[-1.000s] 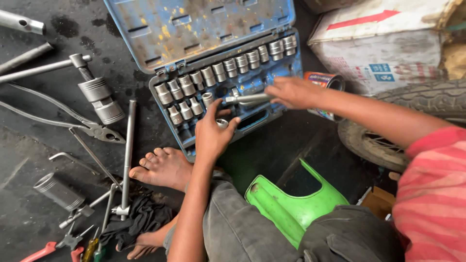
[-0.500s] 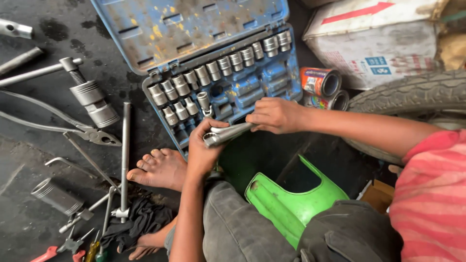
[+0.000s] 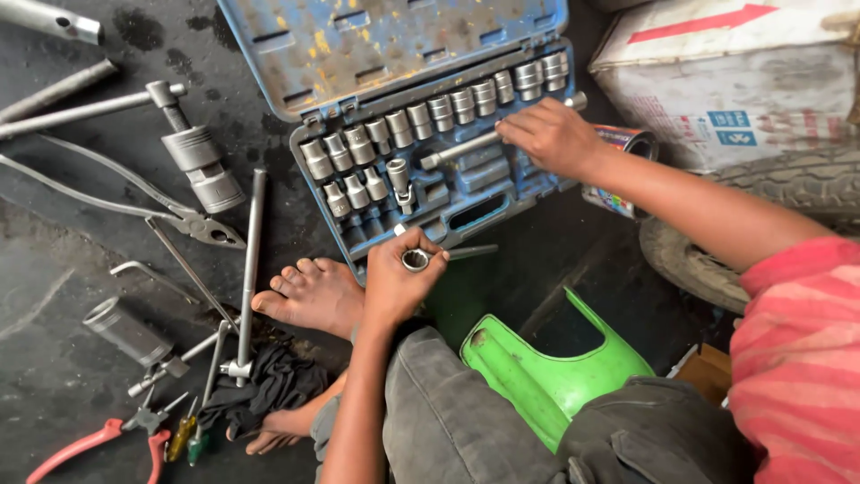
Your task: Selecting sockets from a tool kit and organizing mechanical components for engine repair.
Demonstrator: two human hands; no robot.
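Much of the scene was cut off: the long steel pipes (image 3: 54,103) at ten o'clock ran out of the frame, the cardboard box (image 3: 726,72) at two o'clock was only partly seen, and the tyre (image 3: 770,215) at three o'clock disappeared behind the person's arm and the red striped sleeve (image 3: 797,358). What lay under the right palm in the case I could not make out. The floor (image 3: 54,296) was dark, oily concrete, with pliers (image 3: 193,220), a red-handled cutter (image 3: 90,444) and a black rag (image 3: 269,385) scattered at eight o'clock beside a bare foot (image 3: 313,291). The blue socket case (image 3: 421,116) stood open at twelve o'clock, its lid leaning back, and a green plastic stool (image 3: 546,376) was at five o'clock. The left hand (image 3: 399,282), near the centre just below the case, had its fingers closed around a socket (image 3: 416,260) with a short bar, the open end facing up. The right hand (image 3: 551,139), at one o'clock, reached into the case with bent fingers pinching a long extension bar (image 3: 466,148) that lay across the tray.
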